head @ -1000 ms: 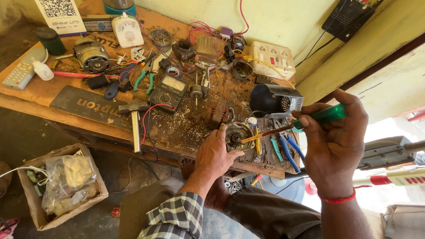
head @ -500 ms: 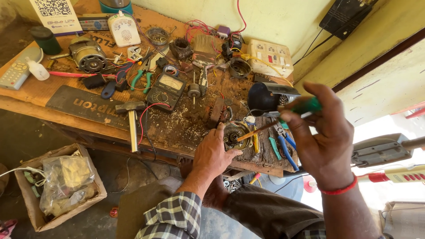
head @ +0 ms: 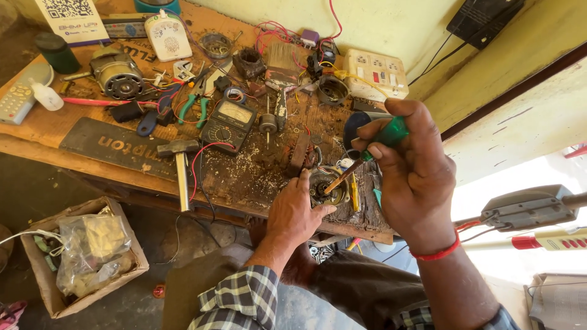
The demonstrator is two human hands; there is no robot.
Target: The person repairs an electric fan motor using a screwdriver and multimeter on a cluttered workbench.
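Cluttered wooden surface (head: 244, 177) up top, and at its near edge the left hand (head: 295, 209) lies flat, fingers spread, steadying a small round motor part (head: 322, 186) while the right hand (head: 408, 172) has its fingers clamped around a green-handled screwdriver (head: 374, 146), tip down in the part.

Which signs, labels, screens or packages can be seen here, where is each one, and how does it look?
Card: bench's far-left corner, white, square code pattern.
Nameplate: front edge, dark flat strip, raised letters.
Meter: bench middle, black, pale dial window.
Remote: left edge, grey, small buttons.
Box: floor left, brown cardboard, holds clear bag.
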